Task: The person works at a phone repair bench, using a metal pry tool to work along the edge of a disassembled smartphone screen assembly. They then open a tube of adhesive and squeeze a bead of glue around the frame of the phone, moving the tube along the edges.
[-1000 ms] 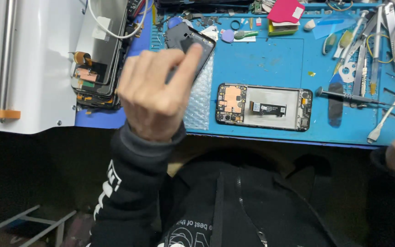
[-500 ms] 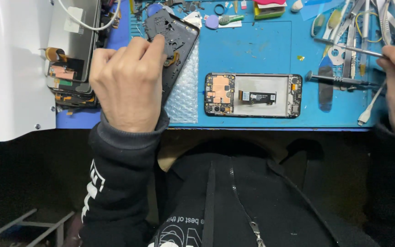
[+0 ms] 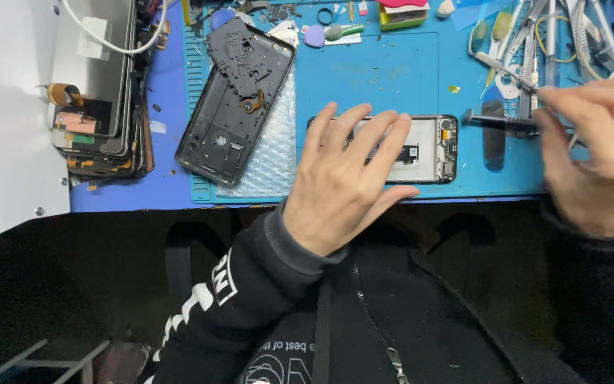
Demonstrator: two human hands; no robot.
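Blue silicone repair mat [image 3: 364, 78] covers the worktop; all parts lie on it. The left hand [image 3: 346, 181] rests flat, fingers spread, on the left half of the opened phone chassis [image 3: 428, 149] at the mat's near edge; it presses down and grips nothing. The right end of the chassis, with its circuit board, is exposed. The right hand [image 3: 595, 153] is at the mat's right edge, its fingertips pinched together at the handle end of a dark screwdriver [image 3: 499, 121] lying just beside the chassis. Motion blur prevents confirming whether the fingers actually clamp the tool. A detached black back cover [image 3: 236, 103] lies inside-up on bubble wrap [image 3: 275, 153] toward the mat's left side. Stacked display panels [image 3: 97, 92] sit past the left edge. Tweezers and cables [image 3: 570, 35] crowd the far right corner.

Risks, as judged:
- Palm pressure on the open chassis could flex it or strain a ribbon connector.
- Chassis proximity to the near edge invites a fall if the left hand lifts abruptly.
- A loosely held screwdriver could slip onto the exposed board.
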